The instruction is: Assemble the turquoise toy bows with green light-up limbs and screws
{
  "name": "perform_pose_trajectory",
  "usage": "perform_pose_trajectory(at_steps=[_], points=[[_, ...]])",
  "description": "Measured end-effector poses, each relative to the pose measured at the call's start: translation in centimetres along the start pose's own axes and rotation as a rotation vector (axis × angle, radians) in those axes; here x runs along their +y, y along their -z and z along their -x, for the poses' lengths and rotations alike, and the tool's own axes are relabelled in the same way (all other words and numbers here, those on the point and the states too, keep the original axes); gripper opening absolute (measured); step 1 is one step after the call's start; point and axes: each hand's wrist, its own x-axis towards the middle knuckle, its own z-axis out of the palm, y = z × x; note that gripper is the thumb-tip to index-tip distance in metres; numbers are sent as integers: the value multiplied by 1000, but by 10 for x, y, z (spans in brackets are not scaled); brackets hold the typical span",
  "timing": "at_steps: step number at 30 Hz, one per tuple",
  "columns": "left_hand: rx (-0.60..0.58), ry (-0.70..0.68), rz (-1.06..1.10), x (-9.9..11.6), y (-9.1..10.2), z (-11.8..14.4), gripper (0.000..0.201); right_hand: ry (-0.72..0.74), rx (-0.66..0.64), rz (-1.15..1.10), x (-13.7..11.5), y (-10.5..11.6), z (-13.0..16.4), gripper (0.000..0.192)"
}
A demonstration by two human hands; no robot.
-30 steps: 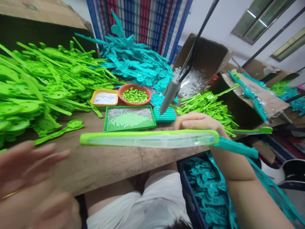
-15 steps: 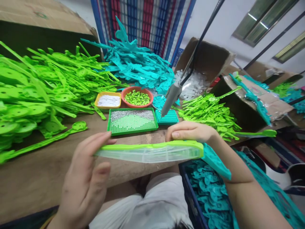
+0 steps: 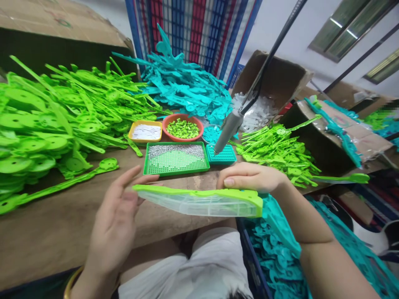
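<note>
A long plastic piece [image 3: 199, 201], bright green along its top edge with a clear translucent side, is held level in front of me. A teal part [image 3: 279, 226] sticks out from its right end and slants down. My right hand [image 3: 252, 176] is closed over the top edge near the right end, its fingertips hidden behind the piece. At the left tip is my left hand [image 3: 116, 216], fingers stretched out and slightly blurred, touching or very near the tip. Beyond the piece, a grey electric screwdriver [image 3: 229, 131] hangs, its bit above a small teal tray [image 3: 230, 160].
Behind stand a green perforated tray [image 3: 177, 169] with small screws, an orange bowl [image 3: 164, 131] of green bits and a yellow dish [image 3: 130, 136]. Piles of green parts [image 3: 75, 112] and teal parts [image 3: 187, 89] lie farther back. A dark blue crate [image 3: 251, 257] of teal parts stands lower right.
The piece has tilted slightly, its right end lower and its clear side more visible. My left hand's fingers have stretched out and shifted right at the tip. My right hand keeps its grip.
</note>
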Motion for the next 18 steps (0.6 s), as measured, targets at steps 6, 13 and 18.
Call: perform_pose_trajectory(at_steps=[6, 13, 18], points=[[-69, 446, 247, -29, 4, -31, 45, -112, 35, 301, 8, -24, -16, 40], [184, 572, 274, -68, 25, -52, 22, -208, 39, 776, 52, -102, -51, 38], [285, 540, 214, -89, 42, -55, 17, -142, 21, 895, 76, -144, -75, 36]])
